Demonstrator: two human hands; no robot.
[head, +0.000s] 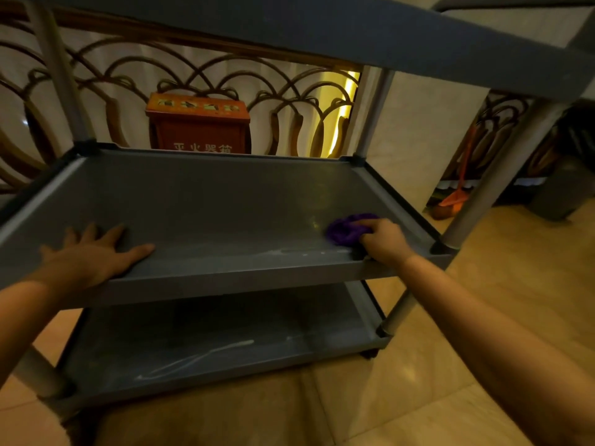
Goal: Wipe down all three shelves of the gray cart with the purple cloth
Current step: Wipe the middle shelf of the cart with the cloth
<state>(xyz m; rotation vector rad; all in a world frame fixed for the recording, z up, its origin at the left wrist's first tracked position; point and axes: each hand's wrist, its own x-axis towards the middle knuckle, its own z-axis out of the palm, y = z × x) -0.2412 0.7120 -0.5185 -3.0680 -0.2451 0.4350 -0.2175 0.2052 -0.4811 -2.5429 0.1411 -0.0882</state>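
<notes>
The gray cart fills the view, with its middle shelf [219, 201] at the center, the bottom shelf [209, 342] below and the top shelf's underside [322, 30] overhead. My right hand [383, 241] grips the bunched purple cloth [346, 228] and holds it down on the middle shelf near its front right corner. My left hand [93, 259] lies flat with spread fingers over the front left rim of that shelf. Pale streaks mark the front of the middle shelf and the bottom shelf.
Behind the cart stands an ornate wooden railing [199, 78] with a red box [198, 123] beyond it. An orange broom [455, 194] leans at the right, next to a dark bin [560, 188]. Tan floor tiles [418, 365] stretch to the right and front.
</notes>
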